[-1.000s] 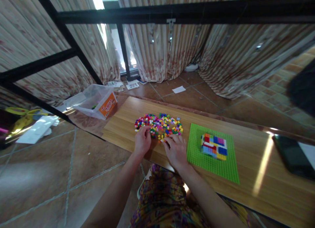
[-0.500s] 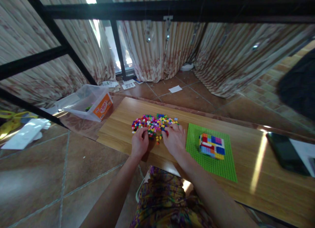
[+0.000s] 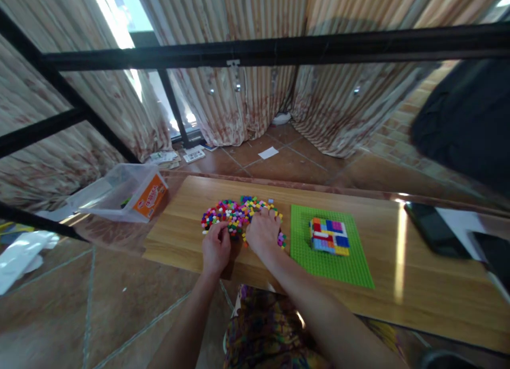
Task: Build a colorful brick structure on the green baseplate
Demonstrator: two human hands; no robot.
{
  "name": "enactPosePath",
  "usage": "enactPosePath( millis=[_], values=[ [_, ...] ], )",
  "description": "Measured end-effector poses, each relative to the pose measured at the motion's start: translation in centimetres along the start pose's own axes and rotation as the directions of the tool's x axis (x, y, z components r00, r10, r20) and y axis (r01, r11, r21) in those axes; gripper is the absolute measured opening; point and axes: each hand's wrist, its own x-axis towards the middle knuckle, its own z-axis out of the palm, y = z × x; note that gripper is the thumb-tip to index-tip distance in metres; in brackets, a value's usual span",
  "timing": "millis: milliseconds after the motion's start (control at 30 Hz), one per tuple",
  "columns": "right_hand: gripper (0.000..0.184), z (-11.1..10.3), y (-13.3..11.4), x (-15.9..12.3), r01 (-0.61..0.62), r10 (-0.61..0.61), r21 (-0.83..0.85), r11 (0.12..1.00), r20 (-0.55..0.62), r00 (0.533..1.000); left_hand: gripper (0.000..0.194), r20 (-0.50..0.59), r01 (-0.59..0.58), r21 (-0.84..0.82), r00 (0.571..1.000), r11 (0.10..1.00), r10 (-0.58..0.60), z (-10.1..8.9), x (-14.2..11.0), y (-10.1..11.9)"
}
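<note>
A heap of small colourful toy bricks (image 3: 227, 212) is spread on the wooden board. At its near left edge is my left hand (image 3: 216, 248), fingers curled together; whatever they may hold is too small to make out. My right hand (image 3: 263, 232) reaches over the right part of the heap with its fingers bent down among the bricks. Their tips are hidden. To the right lies a green studded baseplate (image 3: 330, 268), carrying a block built of multicoloured bricks (image 3: 330, 236). A few loose bricks (image 3: 281, 240) show just right of my right hand.
A clear plastic bin (image 3: 115, 204) with an orange label stands left of the wooden board (image 3: 171, 225). Toward the right end lie a dark tablet-like device (image 3: 434, 231) and white paper (image 3: 458, 225). A black metal rail (image 3: 255, 52) crosses beyond the board.
The view has turned, so the scene sits further left. My right hand has moved from the heap's near right side further over the bricks, uncovering a few on its right. My left hand stays near the heap's edge.
</note>
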Motion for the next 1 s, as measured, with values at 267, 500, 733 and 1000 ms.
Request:
enactPosePath(
  millis=[267,500,733,1000],
  values=[
    [0.019,0.0,0.5,0.0,0.138,-0.129,0.111,0.984,-0.089,0.988,0.023,0.025,-0.012,0.055,1.000,0.998,0.010,-0.1,0.6,-0.5],
    [0.012,-1.9,3.1,-3.0,0.242,-0.192,0.419,0.875,-0.160,0.968,0.026,0.008,0.047,0.041,0.999,0.998,-0.048,-0.1,0.3,-0.1],
    [0.023,-2.4,11.0,-8.4,0.173,-0.007,0.661,0.730,-0.246,0.969,0.026,-0.062,-0.048,0.049,0.997,0.998,0.051,-0.3,-0.1,-0.3],
    [0.022,-3.6,18.0,-9.4,-0.070,0.256,0.471,0.879,-0.343,0.904,0.018,0.146,-0.209,-0.077,0.965,0.975,0.219,2.1,-3.1,6.3]
  ],
)
